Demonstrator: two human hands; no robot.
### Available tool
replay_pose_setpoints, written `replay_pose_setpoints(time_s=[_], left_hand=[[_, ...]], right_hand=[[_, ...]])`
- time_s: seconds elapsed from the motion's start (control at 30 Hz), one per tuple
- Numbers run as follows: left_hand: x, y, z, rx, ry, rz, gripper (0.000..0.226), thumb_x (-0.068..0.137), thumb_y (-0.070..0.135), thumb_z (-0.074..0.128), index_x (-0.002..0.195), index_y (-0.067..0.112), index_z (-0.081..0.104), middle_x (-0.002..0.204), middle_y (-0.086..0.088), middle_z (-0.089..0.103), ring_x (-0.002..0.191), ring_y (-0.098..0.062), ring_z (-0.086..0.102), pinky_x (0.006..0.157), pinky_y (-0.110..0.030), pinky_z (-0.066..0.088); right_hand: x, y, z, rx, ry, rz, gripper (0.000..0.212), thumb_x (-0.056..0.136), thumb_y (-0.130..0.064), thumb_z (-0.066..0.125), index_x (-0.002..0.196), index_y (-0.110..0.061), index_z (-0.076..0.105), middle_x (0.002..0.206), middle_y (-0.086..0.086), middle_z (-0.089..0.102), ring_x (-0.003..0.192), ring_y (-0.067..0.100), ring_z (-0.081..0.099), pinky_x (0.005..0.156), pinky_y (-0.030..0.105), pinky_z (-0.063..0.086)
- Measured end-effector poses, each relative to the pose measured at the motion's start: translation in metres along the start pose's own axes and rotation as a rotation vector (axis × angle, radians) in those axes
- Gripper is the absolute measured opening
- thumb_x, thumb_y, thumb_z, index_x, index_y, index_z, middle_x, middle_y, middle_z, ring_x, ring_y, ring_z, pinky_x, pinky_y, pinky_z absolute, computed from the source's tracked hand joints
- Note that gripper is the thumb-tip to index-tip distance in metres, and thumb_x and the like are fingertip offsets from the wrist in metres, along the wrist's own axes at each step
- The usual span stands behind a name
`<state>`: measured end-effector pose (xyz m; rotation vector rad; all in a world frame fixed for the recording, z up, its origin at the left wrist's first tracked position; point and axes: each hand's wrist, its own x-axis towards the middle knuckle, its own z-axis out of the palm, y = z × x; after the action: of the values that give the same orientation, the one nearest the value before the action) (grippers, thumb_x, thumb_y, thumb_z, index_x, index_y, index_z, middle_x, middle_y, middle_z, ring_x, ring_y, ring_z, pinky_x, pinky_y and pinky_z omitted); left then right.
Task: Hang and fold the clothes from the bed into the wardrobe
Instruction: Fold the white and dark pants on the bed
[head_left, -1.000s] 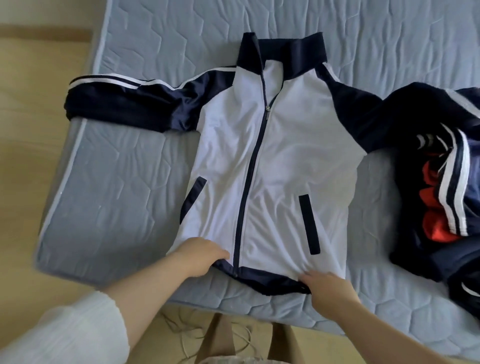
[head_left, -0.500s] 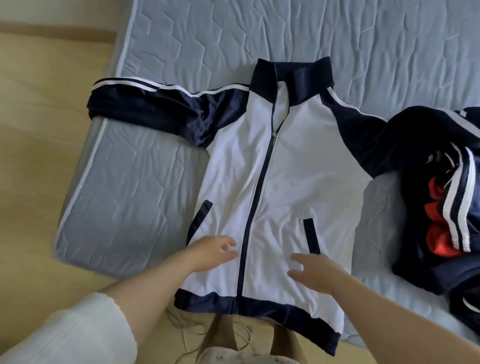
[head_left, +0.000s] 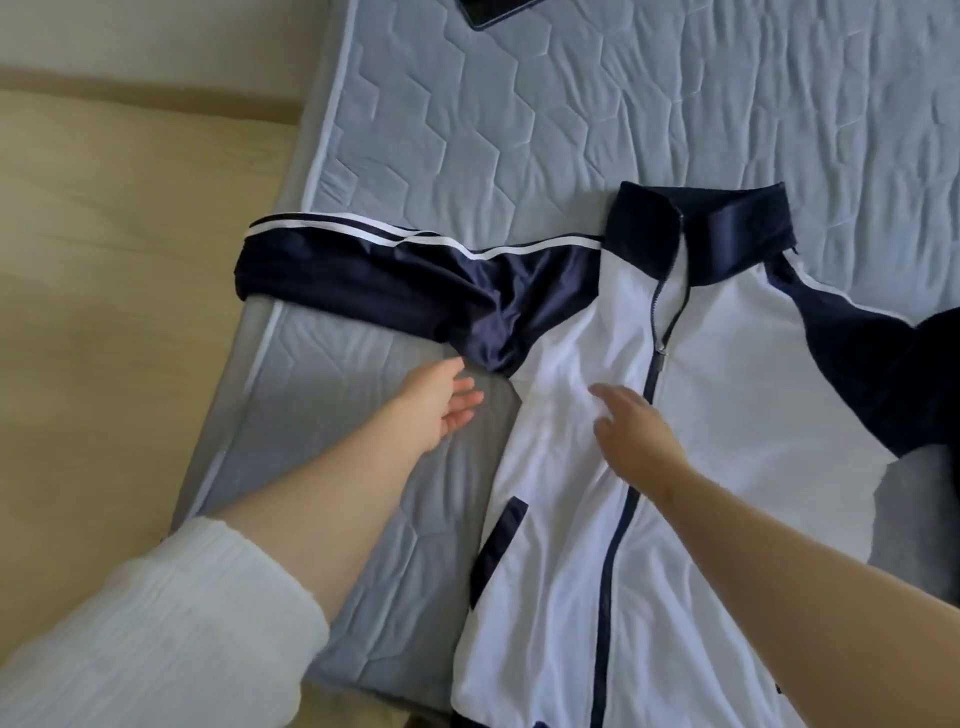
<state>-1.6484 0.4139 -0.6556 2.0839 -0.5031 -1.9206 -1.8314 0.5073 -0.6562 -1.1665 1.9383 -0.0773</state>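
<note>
A white track jacket (head_left: 727, 415) with a navy collar, navy zip and navy sleeves lies face up on the grey quilted bed (head_left: 519, 130). Its left sleeve (head_left: 374, 275), navy with white stripes, stretches out to the mattress edge. My left hand (head_left: 436, 402) hovers open over the mattress just below the sleeve's armpit, holding nothing. My right hand (head_left: 631, 423) lies open with spread fingers on the white chest panel, left of the zip.
A dark flat object (head_left: 493, 13) lies at the top edge of the bed. Wooden floor (head_left: 104, 260) runs along the left of the mattress. The jacket's right sleeve runs off to the right edge of view.
Both hands left the jacket's hem area and moved up; the left is now beside the armpit, the right on the chest. The view shifted left and closer, and the clothes pile is out of sight.
</note>
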Motion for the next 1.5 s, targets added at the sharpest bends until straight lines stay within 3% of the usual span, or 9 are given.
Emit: replay_pose_setpoints(time_s=[0.1, 0.23, 0.37, 0.47, 0.6, 0.93, 1.17, 1.3, 1.5], left_hand=[[0.035, 0.025, -0.018, -0.105, -0.001, -0.013, 0.04, 0.097, 0.038, 0.042, 0.131, 0.018, 0.043, 0.125, -0.003, 0.053, 0.091, -0.016, 0.06, 0.058, -0.024, 0.042], [0.075, 0.046, -0.042, -0.349, -0.114, -0.067, 0.055, 0.089, 0.06, 0.041, 0.125, 0.018, 0.047, 0.118, -0.003, 0.055, 0.107, -0.017, 0.055, 0.076, -0.027, 0.043], [0.105, 0.082, -0.067, -0.637, -0.056, 0.044, 0.039, 0.087, 0.04, 0.059, 0.113, 0.013, 0.05, 0.11, -0.007, 0.055, 0.101, -0.02, 0.054, 0.091, -0.035, 0.043], [0.123, 0.118, -0.102, -0.696, 0.053, 0.184, 0.016, 0.091, 0.03, 0.056, 0.098, 0.016, 0.055, 0.098, -0.006, 0.059, 0.086, -0.018, 0.058, 0.076, -0.035, 0.054], [0.135, 0.146, -0.139, -0.641, 0.047, 0.264, 0.03, 0.095, 0.022, 0.048, 0.121, 0.013, 0.06, 0.125, -0.007, 0.061, 0.114, -0.022, 0.057, 0.1, -0.036, 0.045], [0.109, 0.134, -0.217, -0.92, 0.129, 0.248, 0.033, 0.098, 0.031, 0.041, 0.124, 0.016, 0.055, 0.125, -0.007, 0.06, 0.115, -0.025, 0.057, 0.099, -0.038, 0.043], [0.071, 0.13, -0.208, -0.636, 0.231, 0.477, 0.031, 0.099, 0.028, 0.043, 0.126, 0.016, 0.051, 0.121, -0.002, 0.06, 0.097, -0.018, 0.061, 0.075, -0.029, 0.053], [0.033, 0.116, -0.14, -0.229, 0.224, 0.638, 0.028, 0.097, 0.025, 0.046, 0.124, 0.021, 0.051, 0.121, -0.001, 0.059, 0.109, -0.02, 0.059, 0.098, -0.04, 0.046], [-0.035, 0.065, -0.005, 0.376, 0.041, 0.877, 0.036, 0.098, 0.022, 0.041, 0.133, 0.02, 0.048, 0.124, -0.005, 0.06, 0.114, -0.022, 0.054, 0.085, -0.019, 0.038]], right_hand=[[0.041, -0.029, 0.013, 0.031, 0.036, -0.023, 0.055, 0.094, -0.01, 0.032, 0.146, -0.028, 0.023, 0.153, -0.009, 0.022, 0.127, 0.025, 0.038, 0.087, 0.034, 0.042], [0.07, -0.045, 0.042, 0.061, -0.124, -0.054, 0.063, 0.096, -0.017, 0.04, 0.15, -0.029, 0.009, 0.154, -0.006, 0.015, 0.127, 0.027, 0.039, 0.1, 0.039, 0.039], [0.093, -0.039, 0.05, -0.131, -0.33, 0.014, 0.067, 0.095, -0.02, 0.042, 0.15, -0.028, 0.003, 0.156, 0.003, 0.007, 0.141, 0.031, 0.018, 0.113, 0.04, 0.022], [0.107, -0.046, 0.042, -0.147, -0.339, 0.034, 0.062, 0.096, -0.025, 0.043, 0.149, -0.027, 0.01, 0.154, 0.009, 0.02, 0.139, 0.03, 0.025, 0.11, 0.03, 0.022], [0.111, -0.055, 0.036, -0.249, -0.367, 0.075, 0.065, 0.095, -0.032, 0.046, 0.149, -0.03, 0.01, 0.154, 0.01, 0.022, 0.138, 0.029, 0.028, 0.106, 0.027, 0.024], [0.104, -0.072, 0.055, -0.423, -0.409, 0.191, 0.097, 0.085, -0.045, 0.059, 0.148, -0.024, -0.012, 0.155, 0.015, -0.011, 0.145, 0.032, 0.0, 0.115, 0.037, 0.018], [0.088, -0.061, 0.051, -0.031, -0.311, 0.144, 0.089, 0.084, -0.035, 0.065, 0.149, -0.031, 0.005, 0.154, 0.006, 0.007, 0.143, 0.03, 0.007, 0.115, 0.039, 0.017], [0.069, -0.074, 0.045, 0.153, -0.042, 0.041, 0.068, 0.091, -0.035, 0.055, 0.148, -0.029, 0.019, 0.153, 0.003, 0.02, 0.139, 0.024, 0.023, 0.113, 0.037, 0.022], [0.03, -0.079, -0.021, 1.045, 0.058, 0.169, 0.036, 0.093, -0.049, 0.042, 0.127, -0.037, 0.043, 0.133, -0.002, 0.051, 0.116, 0.022, 0.054, 0.098, 0.039, 0.042]])
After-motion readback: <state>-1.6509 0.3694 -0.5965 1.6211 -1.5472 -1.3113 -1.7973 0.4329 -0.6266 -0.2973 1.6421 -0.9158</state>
